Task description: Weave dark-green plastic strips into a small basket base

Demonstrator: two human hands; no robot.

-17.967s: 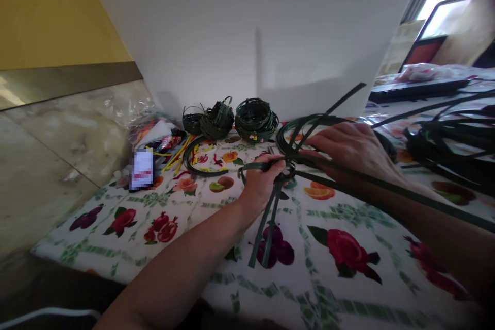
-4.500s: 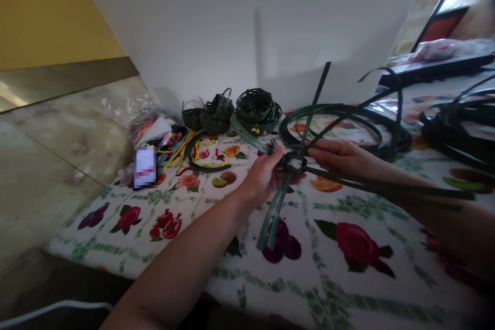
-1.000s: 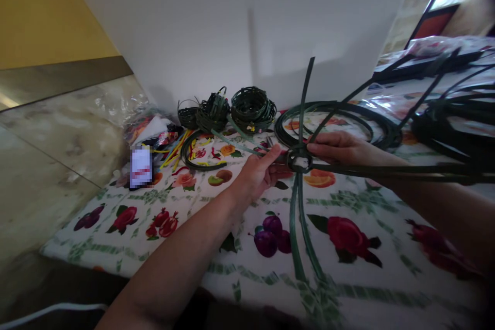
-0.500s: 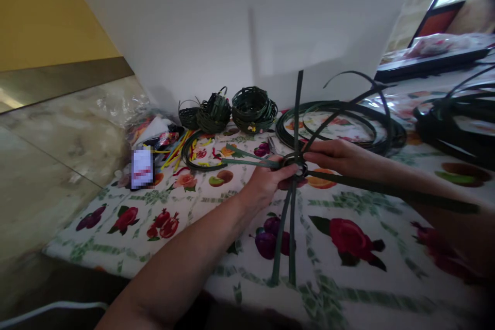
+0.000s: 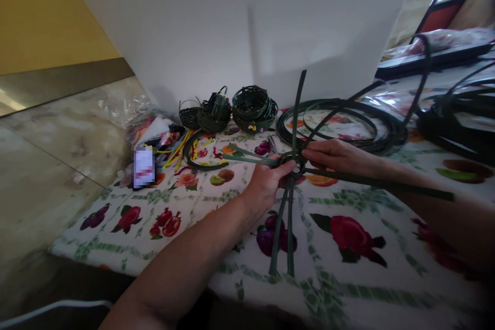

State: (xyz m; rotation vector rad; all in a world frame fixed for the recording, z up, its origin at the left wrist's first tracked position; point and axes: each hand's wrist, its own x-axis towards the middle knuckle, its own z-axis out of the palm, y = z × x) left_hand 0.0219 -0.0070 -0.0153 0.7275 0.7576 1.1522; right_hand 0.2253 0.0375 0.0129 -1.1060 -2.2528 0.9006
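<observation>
A star of crossed dark green strips (image 5: 288,216) meets in a small woven knot (image 5: 295,161) just above the flowered tablecloth (image 5: 216,201). My left hand (image 5: 268,180) pinches the knot from the left, thumb on top. My right hand (image 5: 334,154) grips it from the right, fingers closed on the strips. Two strips point toward me, one stands up toward the wall, one runs right along my forearm, and two short ends stick out to the left.
Large coils of green strip (image 5: 340,124) lie behind my hands, with more coils (image 5: 456,124) at the far right. Three small woven baskets (image 5: 232,111) stand by the white wall. Coloured strips and a plastic bag (image 5: 158,136) lie at the back left. The table's left edge drops to a marble floor.
Over the last second the star of strips has turned a little in my hands; the two near strips swung from right to left. Both hands stay on the knot.
</observation>
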